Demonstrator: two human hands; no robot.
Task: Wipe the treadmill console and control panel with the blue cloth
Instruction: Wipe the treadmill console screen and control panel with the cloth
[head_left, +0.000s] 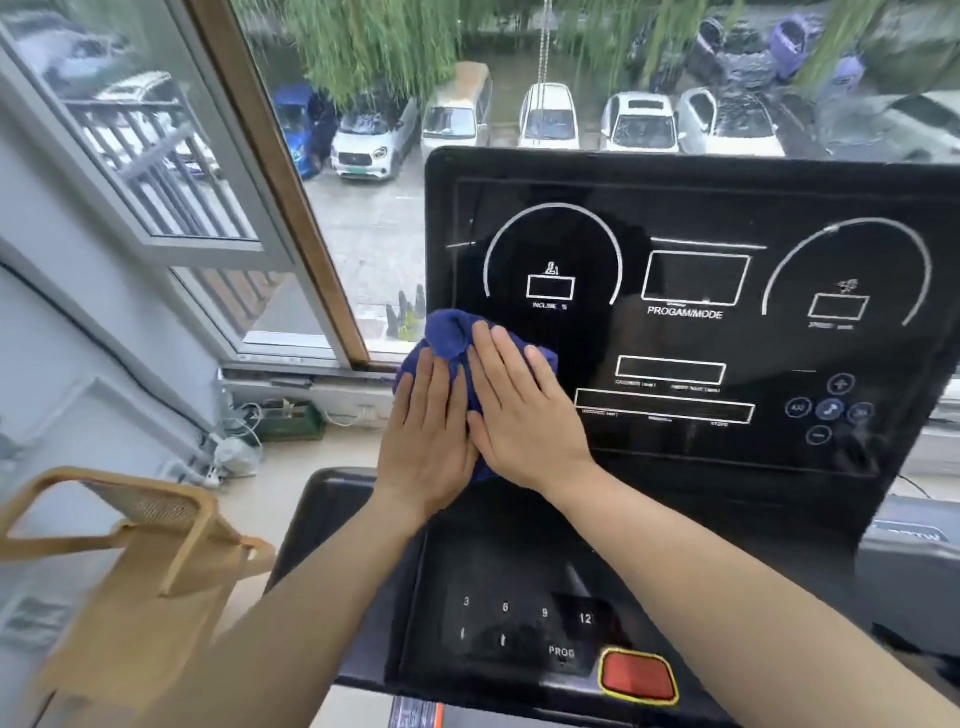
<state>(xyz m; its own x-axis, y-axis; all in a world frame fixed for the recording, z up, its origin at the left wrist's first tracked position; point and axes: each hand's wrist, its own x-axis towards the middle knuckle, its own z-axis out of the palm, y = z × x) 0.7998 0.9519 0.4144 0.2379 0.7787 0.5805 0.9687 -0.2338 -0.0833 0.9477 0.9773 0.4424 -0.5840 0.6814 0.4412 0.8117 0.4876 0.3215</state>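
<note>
The black treadmill console (691, 218) stands upright in front of me, with white dial outlines and the words PROGAM/MODE. Below it lies the control panel (498, 587) with number keys, PROG and a red stop button (638, 674). A bunched blue cloth (451, 332) rests against the console's lower left corner. My left hand (428, 441) and my right hand (524, 410) lie flat on the cloth, side by side, fingers stretched out and pressing it onto the screen. Most of the cloth is hidden under the hands.
A tan wooden chair (130, 561) stands at the lower left. An open window (218, 171) fills the left and top, with parked cars outside. Cables and a green box (291, 421) lie on the floor by the wall.
</note>
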